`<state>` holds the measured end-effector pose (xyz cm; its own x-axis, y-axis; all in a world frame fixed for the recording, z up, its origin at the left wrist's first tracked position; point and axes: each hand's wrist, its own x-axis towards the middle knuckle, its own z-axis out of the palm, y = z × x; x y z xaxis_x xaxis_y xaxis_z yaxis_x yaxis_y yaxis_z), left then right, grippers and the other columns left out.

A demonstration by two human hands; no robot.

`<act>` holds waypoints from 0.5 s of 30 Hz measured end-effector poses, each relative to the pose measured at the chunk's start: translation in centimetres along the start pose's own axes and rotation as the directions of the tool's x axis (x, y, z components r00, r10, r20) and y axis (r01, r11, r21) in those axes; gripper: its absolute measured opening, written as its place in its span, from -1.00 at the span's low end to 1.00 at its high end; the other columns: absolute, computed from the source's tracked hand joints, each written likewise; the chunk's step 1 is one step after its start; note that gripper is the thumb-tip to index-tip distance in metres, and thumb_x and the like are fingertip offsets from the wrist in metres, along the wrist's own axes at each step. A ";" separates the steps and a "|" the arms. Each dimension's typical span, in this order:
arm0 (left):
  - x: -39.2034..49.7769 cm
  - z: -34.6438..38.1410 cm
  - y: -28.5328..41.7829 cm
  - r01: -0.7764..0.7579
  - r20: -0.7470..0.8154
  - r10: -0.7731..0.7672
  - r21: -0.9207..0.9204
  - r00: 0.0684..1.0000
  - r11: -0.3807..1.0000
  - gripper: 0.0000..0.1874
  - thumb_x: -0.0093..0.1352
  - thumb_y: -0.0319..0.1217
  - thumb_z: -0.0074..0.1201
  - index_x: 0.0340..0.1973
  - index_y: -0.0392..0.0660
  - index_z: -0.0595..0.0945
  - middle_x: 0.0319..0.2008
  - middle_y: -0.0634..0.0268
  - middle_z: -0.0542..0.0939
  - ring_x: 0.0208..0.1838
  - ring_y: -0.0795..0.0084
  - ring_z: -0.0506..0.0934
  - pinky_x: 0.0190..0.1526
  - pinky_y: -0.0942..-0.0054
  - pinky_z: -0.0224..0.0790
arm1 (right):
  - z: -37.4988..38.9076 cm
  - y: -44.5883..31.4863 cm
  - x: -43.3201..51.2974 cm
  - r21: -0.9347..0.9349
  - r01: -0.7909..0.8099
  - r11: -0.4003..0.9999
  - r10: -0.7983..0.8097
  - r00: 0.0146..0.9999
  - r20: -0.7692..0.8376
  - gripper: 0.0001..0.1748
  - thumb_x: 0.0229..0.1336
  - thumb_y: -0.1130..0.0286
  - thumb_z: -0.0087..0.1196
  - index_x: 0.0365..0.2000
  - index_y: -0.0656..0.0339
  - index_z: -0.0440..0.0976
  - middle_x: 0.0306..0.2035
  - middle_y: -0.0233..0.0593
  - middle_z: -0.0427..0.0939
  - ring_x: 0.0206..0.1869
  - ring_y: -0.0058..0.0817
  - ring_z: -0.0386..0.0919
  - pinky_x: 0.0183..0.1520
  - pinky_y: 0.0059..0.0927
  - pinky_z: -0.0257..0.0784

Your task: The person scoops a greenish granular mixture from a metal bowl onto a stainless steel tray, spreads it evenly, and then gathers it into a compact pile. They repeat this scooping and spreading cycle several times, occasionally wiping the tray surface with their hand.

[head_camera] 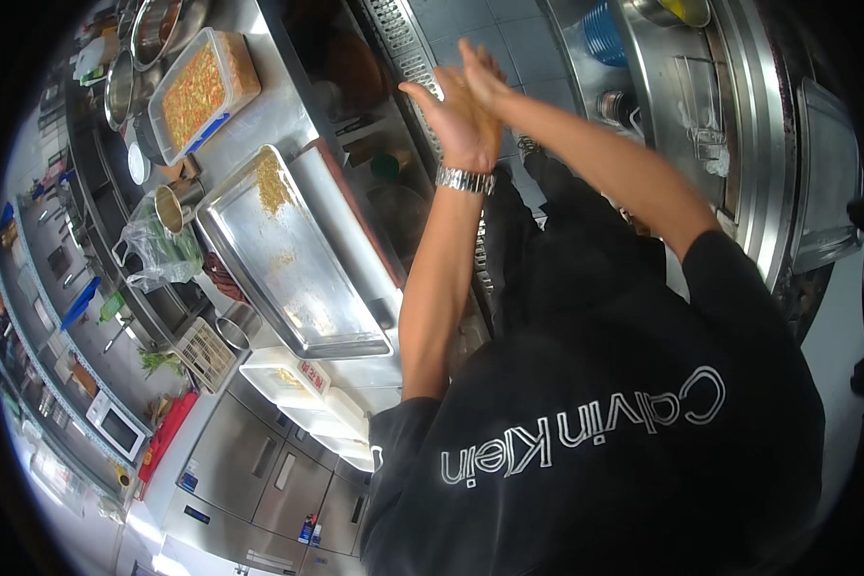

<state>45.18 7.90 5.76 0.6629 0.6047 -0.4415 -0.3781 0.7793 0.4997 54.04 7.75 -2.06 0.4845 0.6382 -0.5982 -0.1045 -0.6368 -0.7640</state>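
Observation:
My left hand [461, 119], with a metal-band watch [466, 180] on its wrist, is palm up with the thumb spread out. My right hand [484, 75] lies against its finger side, its own fingers apart and a little blurred. Neither hand holds anything. Both are held out over the grey tiled floor [525, 47] and a perforated drain cover [417, 68]. To the left of my left forearm, a shallow steel tray [302, 266] lies on the steel counter, with brown crumbs [273, 183] mostly at its far end.
Beyond the tray stands a clear plastic tub [241, 72] of chopped orange and green food. A steel pitcher [173, 205], a plastic bag [155, 245] and white plastic bins [281, 378] are at the left. On the right are a steel counter [673, 108] and a blue container [605, 36].

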 end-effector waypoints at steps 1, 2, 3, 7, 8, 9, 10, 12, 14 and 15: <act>-1.2 1.2 1.1 -0.004 0.038 0.005 -0.025 0.999 1.000 0.21 0.26 0.64 -0.47 0.60 0.16 -0.26 0.58 0.23 0.06 0.55 0.03 0.13 0.54 -0.04 -0.09 | -1.6 -2.5 -0.5 0.097 -0.123 0.988 0.120 0.992 0.038 0.14 0.30 -0.48 -0.46 0.52 0.26 -0.18 0.56 0.13 -0.10 0.59 0.10 -0.15 0.58 0.08 -0.19; -1.8 0.1 1.6 -0.019 0.041 0.023 -0.086 0.999 0.996 0.19 0.28 0.62 -0.51 0.60 0.15 -0.26 0.61 0.24 -0.05 0.60 0.03 -0.03 0.57 -0.05 -0.28 | -1.9 -3.1 -1.8 0.225 -0.129 0.966 0.104 0.987 0.120 0.14 0.30 -0.48 -0.48 0.53 0.26 -0.21 0.56 0.10 -0.11 0.59 0.06 -0.13 0.57 0.08 -0.17; -1.6 -0.3 2.7 -0.038 0.074 0.048 -0.138 0.996 0.990 0.16 0.30 0.61 -0.55 0.59 0.13 -0.25 0.64 0.25 -0.16 0.66 0.04 -0.19 0.61 -0.05 -0.46 | -2.9 -4.4 -2.9 0.356 -0.118 0.927 0.056 0.982 0.181 0.14 0.31 -0.48 -0.50 0.53 0.26 -0.23 0.57 0.08 -0.12 0.59 0.02 -0.12 0.56 0.07 -0.15; -2.3 0.3 4.8 0.026 0.221 0.126 -0.580 0.967 0.814 0.10 0.36 0.55 -0.61 0.58 0.04 -0.10 0.61 0.18 -0.02 0.64 0.04 -0.12 0.60 -0.14 -0.38 | -6.4 -5.8 -5.0 0.749 -0.248 0.614 -0.137 0.902 0.410 0.01 0.41 -0.39 -0.55 0.55 0.16 -0.22 0.59 -0.06 -0.12 0.58 -0.14 -0.05 0.57 0.03 -0.16; -2.7 0.9 5.2 0.037 0.224 0.126 -0.607 0.966 0.794 0.09 0.38 0.54 -0.61 0.58 0.03 -0.07 0.59 0.16 0.04 0.64 0.02 -0.12 0.59 -0.16 -0.33 | -6.6 -6.0 -5.8 0.773 -0.277 0.571 -0.147 0.892 0.428 0.01 0.41 -0.39 -0.57 0.55 0.17 -0.22 0.59 -0.07 -0.12 0.58 -0.16 -0.05 0.57 0.02 -0.16; -2.9 1.5 5.6 0.034 0.222 0.133 -0.617 0.966 0.786 0.08 0.38 0.54 -0.61 0.57 0.02 -0.05 0.59 0.16 0.05 0.64 0.03 -0.12 0.59 -0.16 -0.32 | -6.7 -6.4 -6.5 0.793 -0.303 0.529 -0.167 0.878 0.448 0.02 0.41 -0.39 -0.58 0.55 0.18 -0.22 0.60 -0.09 -0.13 0.58 -0.18 -0.04 0.57 0.01 -0.16; -3.2 2.1 5.9 0.031 0.221 0.139 -0.627 0.965 0.778 0.08 0.38 0.53 -0.61 0.57 0.02 -0.02 0.58 0.16 0.06 0.64 0.03 -0.11 0.59 -0.16 -0.31 | -6.6 -6.8 -7.1 0.809 -0.330 0.486 -0.188 0.865 0.466 0.02 0.41 -0.40 -0.60 0.55 0.19 -0.22 0.60 -0.11 -0.13 0.58 -0.20 -0.04 0.57 0.00 -0.16; -3.1 2.9 6.2 -0.034 0.195 0.166 -0.545 0.967 0.838 0.08 0.38 0.53 -0.61 0.56 0.01 0.01 0.58 0.17 0.07 0.65 0.04 -0.11 0.59 -0.14 -0.29 | -6.1 -6.9 -8.0 0.811 -0.184 0.555 -0.247 0.895 0.372 0.02 0.42 -0.39 -0.58 0.55 0.20 -0.21 0.60 -0.12 -0.13 0.58 -0.19 -0.05 0.58 -0.02 -0.18; -3.1 3.4 6.0 -0.180 0.139 0.238 -0.336 0.961 0.924 0.07 0.38 0.53 -0.60 0.56 0.01 0.03 0.59 0.17 0.06 0.65 0.04 -0.12 0.59 -0.08 -0.28 | -4.1 -5.3 -9.1 0.610 0.232 0.757 -0.378 0.918 0.120 -0.01 0.44 -0.34 -0.52 0.53 0.24 -0.18 0.59 -0.10 -0.11 0.60 -0.17 -0.10 0.59 -0.05 -0.19; -3.2 3.4 5.6 -0.238 0.108 0.258 -0.175 0.960 0.955 0.09 0.38 0.54 -0.60 0.56 0.00 0.01 0.60 0.16 0.04 0.65 0.07 -0.13 0.59 -0.03 -0.27 | -3.2 -5.5 -10.3 0.310 0.564 0.765 -0.587 0.810 -0.024 -0.04 0.47 -0.27 -0.46 0.52 0.29 -0.18 0.59 -0.06 -0.12 0.62 -0.15 -0.17 0.60 -0.06 -0.24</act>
<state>43.16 9.83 12.52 0.6084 0.7642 -0.2142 -0.6318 0.6297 0.4520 52.42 3.24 9.08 0.4746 0.8797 -0.0304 -0.0762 0.0067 -0.9971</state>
